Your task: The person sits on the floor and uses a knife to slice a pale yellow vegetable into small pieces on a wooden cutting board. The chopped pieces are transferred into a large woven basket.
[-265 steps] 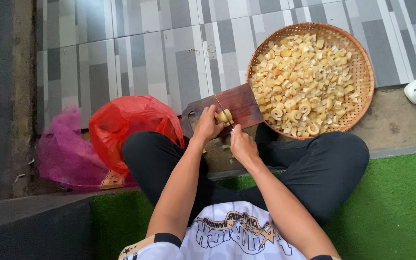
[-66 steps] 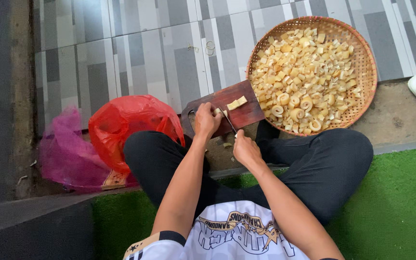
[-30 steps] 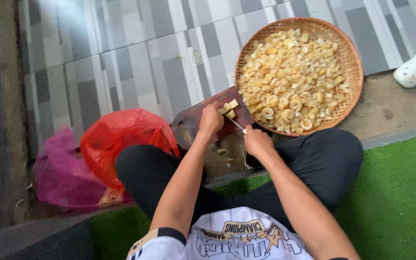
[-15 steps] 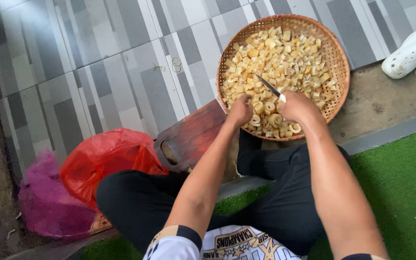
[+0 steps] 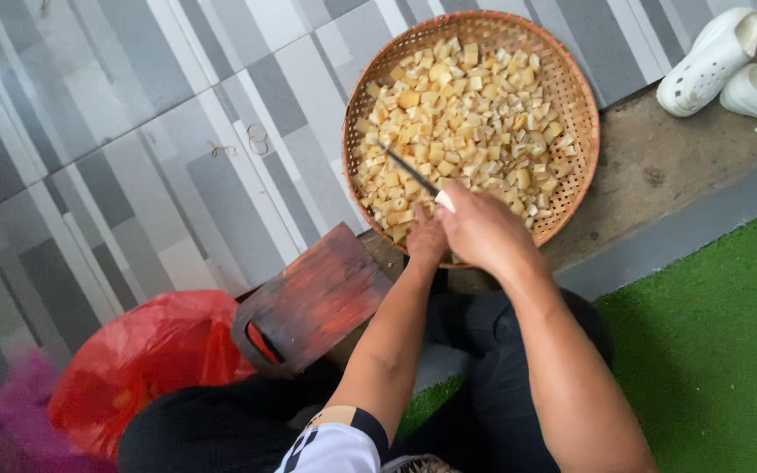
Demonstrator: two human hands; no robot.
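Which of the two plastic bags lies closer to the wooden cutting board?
The red bag: it lies right against the cutting board. The purple bag sits beyond it, by the frame's left edge.

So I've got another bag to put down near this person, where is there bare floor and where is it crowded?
Bare: the grey tiles left of the basket, above the board, and the green turf at lower right. Crowded: the basket, full of pieces, with the right hand, knife and left hand at its rim; the red bag; the shoes.
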